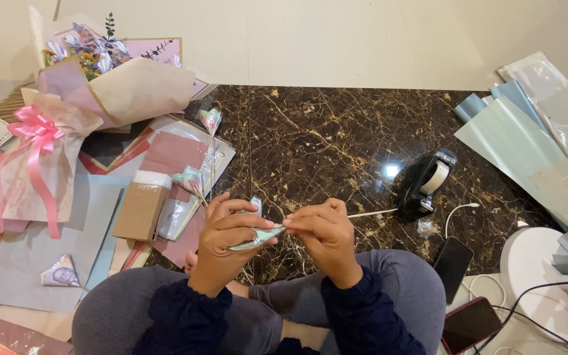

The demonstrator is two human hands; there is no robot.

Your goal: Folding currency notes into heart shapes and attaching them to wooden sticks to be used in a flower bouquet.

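Observation:
My left hand (226, 240) and my right hand (323, 233) meet above my knees, both pinching a folded pale green paper piece (258, 235). A thin white stick (371, 213) juts out to the right from my right hand. Both sleeves are dark blue. On the floor to the left lie two finished folded paper flowers on sticks (192, 181), and a wrapped bouquet (80, 92) with a pink ribbon bow (34, 128) rests at the far left.
A black tape dispenser (422, 184) stands on the dark marble floor (310, 138). Two phones (458, 289) and white cables lie at the right, beside a round white stand (547, 283). Rolled wrapping sheets (534, 144) are upper right. A cardboard box (141, 207) sits on paper sheets.

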